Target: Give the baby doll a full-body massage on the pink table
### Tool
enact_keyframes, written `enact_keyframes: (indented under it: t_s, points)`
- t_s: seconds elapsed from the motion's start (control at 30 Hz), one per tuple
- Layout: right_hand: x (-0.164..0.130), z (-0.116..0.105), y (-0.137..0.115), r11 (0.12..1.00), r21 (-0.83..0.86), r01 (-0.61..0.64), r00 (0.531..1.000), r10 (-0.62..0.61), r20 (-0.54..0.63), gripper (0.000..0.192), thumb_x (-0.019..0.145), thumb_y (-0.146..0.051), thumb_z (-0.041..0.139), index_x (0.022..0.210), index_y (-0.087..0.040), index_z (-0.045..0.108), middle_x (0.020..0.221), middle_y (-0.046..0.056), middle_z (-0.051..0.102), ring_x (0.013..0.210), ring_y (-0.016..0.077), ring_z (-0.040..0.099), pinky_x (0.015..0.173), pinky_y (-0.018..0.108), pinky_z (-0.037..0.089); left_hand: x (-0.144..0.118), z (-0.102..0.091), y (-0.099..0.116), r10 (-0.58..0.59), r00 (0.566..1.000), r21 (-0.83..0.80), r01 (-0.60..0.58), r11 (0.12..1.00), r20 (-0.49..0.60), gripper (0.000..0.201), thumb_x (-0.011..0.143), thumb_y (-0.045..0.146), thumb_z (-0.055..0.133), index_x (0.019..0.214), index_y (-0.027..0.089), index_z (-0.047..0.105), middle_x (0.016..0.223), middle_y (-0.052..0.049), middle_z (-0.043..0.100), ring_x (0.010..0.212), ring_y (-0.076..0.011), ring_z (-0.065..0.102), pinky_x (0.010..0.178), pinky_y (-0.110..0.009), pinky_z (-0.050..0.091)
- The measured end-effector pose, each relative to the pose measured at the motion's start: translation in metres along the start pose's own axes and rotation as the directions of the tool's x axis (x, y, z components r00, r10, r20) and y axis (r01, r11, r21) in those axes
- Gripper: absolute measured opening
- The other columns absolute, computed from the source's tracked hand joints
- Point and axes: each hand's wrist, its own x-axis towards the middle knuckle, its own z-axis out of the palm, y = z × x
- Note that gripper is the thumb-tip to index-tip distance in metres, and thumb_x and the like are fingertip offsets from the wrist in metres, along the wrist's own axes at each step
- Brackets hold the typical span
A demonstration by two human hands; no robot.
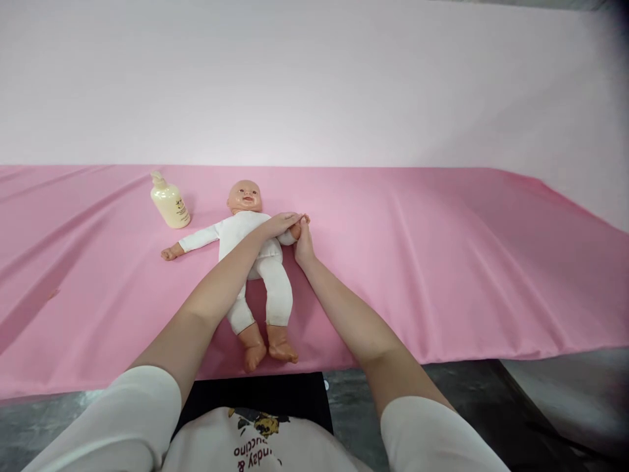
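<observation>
Extended forward, the left hand [282, 224] and right hand [304, 249] hold the doll [236, 229] by one hand from opposite sides. Bald, with a white cloth body, it lies face-up on the pink-covered table [442, 275].

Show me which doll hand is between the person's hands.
The tan plastic doll hand on the picture's right, between the person's left hand and right hand. The other doll hand stretches out to the picture's left, near the pale yellow pump bottle.
</observation>
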Motion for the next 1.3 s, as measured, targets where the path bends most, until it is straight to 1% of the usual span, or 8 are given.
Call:
enact_keyframes:
  t_s: [0.17,0.27,0.4,0.57,0.7,0.87,1.03,1.3]
  points:
    - [0.000,0.001,-0.001,0.996,0.088,-0.011,1.000,0.010,0.018,0.045,0.085,-0.066,0.062,0.104,-0.026,0.069,0.109,-0.002,0.075,0.112,0.0140,0.069,0.107,0.029,0.053,-0.010,-0.004,0.008,-0.028,0.999,0.097,0.026,0.995,0.023,0.049,0.096,0.057,0.048,0.101,0.013,0.069,0.107,-0.012,0.073,0.103,-0.0223,0.064,0.103,-0.038,0.046]
    - [0.001,0.000,-0.002,0.991,0.126,-0.054,0.998,0.057,-0.018,0.033,0.085,-0.057,0.065,0.098,-0.026,0.068,0.101,-0.003,0.075,0.106,0.0146,0.070,0.103,0.030,0.055,-0.009,-0.003,0.009,-0.029,0.999,0.124,0.024,0.992,0.036,0.042,0.097,0.048,0.047,0.104,0.013,0.069,0.110,-0.012,0.073,0.105,-0.0225,0.065,0.103,-0.039,0.048]
    - [0.003,-0.002,-0.003,0.981,0.161,-0.111,0.991,0.121,-0.054,0.016,0.087,-0.039,0.063,0.095,-0.025,0.066,0.098,-0.002,0.074,0.106,0.0148,0.070,0.105,0.032,0.055,-0.002,-0.004,0.003,0.062,0.995,0.107,-0.071,0.992,0.080,0.033,0.090,0.029,0.049,0.111,0.015,0.071,0.120,-0.012,0.072,0.116,-0.0231,0.065,0.110,-0.040,0.046]
    - [0.005,-0.003,-0.004,0.986,0.130,-0.105,0.994,0.109,-0.018,0.011,0.085,-0.033,0.063,0.091,-0.025,0.064,0.097,0.000,0.073,0.113,0.0191,0.069,0.108,0.038,0.055,0.002,-0.005,-0.002,0.089,0.992,0.083,-0.096,0.992,0.086,0.036,0.082,0.017,0.052,0.113,0.017,0.072,0.121,-0.010,0.073,0.122,-0.0237,0.064,0.113,-0.041,0.045]
    - [0.004,-0.004,-0.005,0.993,0.058,-0.099,0.995,0.098,0.025,0.015,0.084,-0.037,0.065,0.092,-0.024,0.066,0.098,0.002,0.074,0.116,0.0217,0.068,0.107,0.039,0.055,-0.002,-0.004,0.006,0.087,0.994,0.040,-0.090,0.995,0.071,0.037,0.081,0.010,0.048,0.109,0.014,0.072,0.117,-0.012,0.073,0.112,-0.0204,0.067,0.107,-0.036,0.049]
    - [-0.002,-0.003,-0.006,0.990,-0.025,-0.140,0.987,0.141,0.072,0.020,0.070,-0.024,0.075,0.089,-0.024,0.069,0.090,0.000,0.076,0.097,0.0197,0.073,0.096,0.035,0.059,-0.008,-0.002,0.017,0.075,0.996,0.047,-0.077,0.996,0.040,0.026,0.089,0.021,0.051,0.105,0.011,0.069,0.108,-0.011,0.073,0.101,-0.0175,0.066,0.099,-0.035,0.051]
    - [-0.005,0.000,-0.007,0.992,-0.029,-0.123,0.984,0.126,0.128,0.024,0.062,-0.017,0.077,0.083,-0.024,0.068,0.088,-0.003,0.077,0.094,0.0181,0.074,0.092,0.033,0.059,-0.006,-0.002,0.015,0.109,0.994,0.099,-0.109,0.989,0.006,0.025,0.078,0.024,0.068,0.101,0.013,0.067,0.103,-0.008,0.071,0.097,-0.0174,0.065,0.096,-0.035,0.050]
    - [-0.006,-0.001,-0.005,0.991,-0.040,-0.129,0.981,0.133,0.144,0.032,0.062,-0.020,0.082,0.092,-0.024,0.072,0.092,-0.002,0.078,0.093,0.0188,0.073,0.095,0.034,0.059,-0.001,-0.002,0.007,0.125,0.991,0.061,-0.121,0.991,-0.050,0.013,0.087,0.023,0.060,0.095,0.014,0.066,0.095,-0.008,0.071,0.091,-0.0156,0.066,0.091,-0.032,0.052]
